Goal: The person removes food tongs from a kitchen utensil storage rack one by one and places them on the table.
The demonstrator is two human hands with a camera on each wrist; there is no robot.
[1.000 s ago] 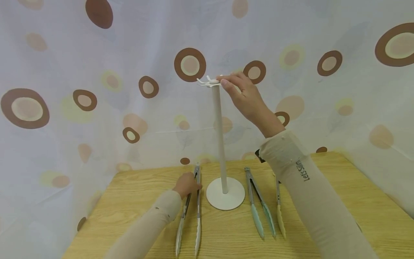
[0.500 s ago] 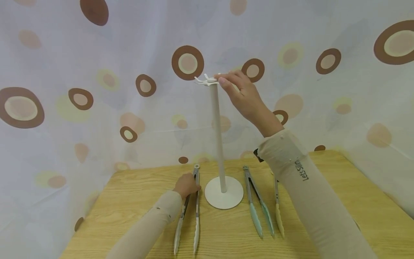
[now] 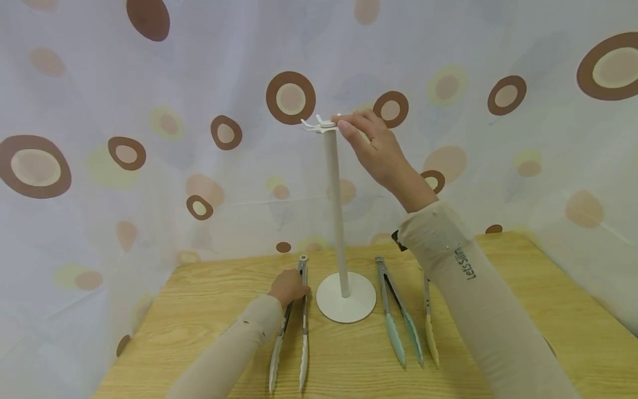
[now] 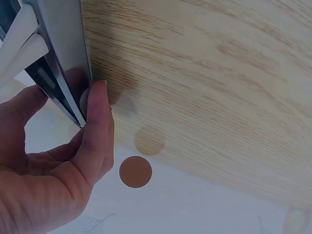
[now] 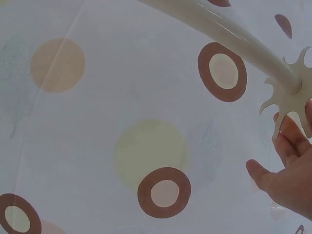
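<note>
My left hand (image 3: 289,286) grips a pair of white-tipped metal tongs (image 3: 305,310) near their hinge end, left of the stand. In the left wrist view, thumb and fingers sit on either side of the tongs' metal arms (image 4: 63,44). The tall white stand (image 3: 335,194) is upright on a round base (image 3: 331,313), with curved hooks (image 3: 310,126) at its top. My right hand (image 3: 376,147) rests its fingers on that hooked top. In the right wrist view, the thumb (image 5: 258,173) is apart from the hook plate (image 5: 287,100).
Mint-tipped tongs (image 3: 395,338) lie spread on the wooden table (image 3: 199,310), right of the base. Beside them are yellow-tipped tongs (image 3: 431,338), partly hidden by my right sleeve (image 3: 478,299). A patterned curtain (image 3: 249,183) hangs behind the table.
The hinge end of the white-tipped tongs has shifted slightly toward me with my left hand. My right hand keeps its place on the stand's top.
</note>
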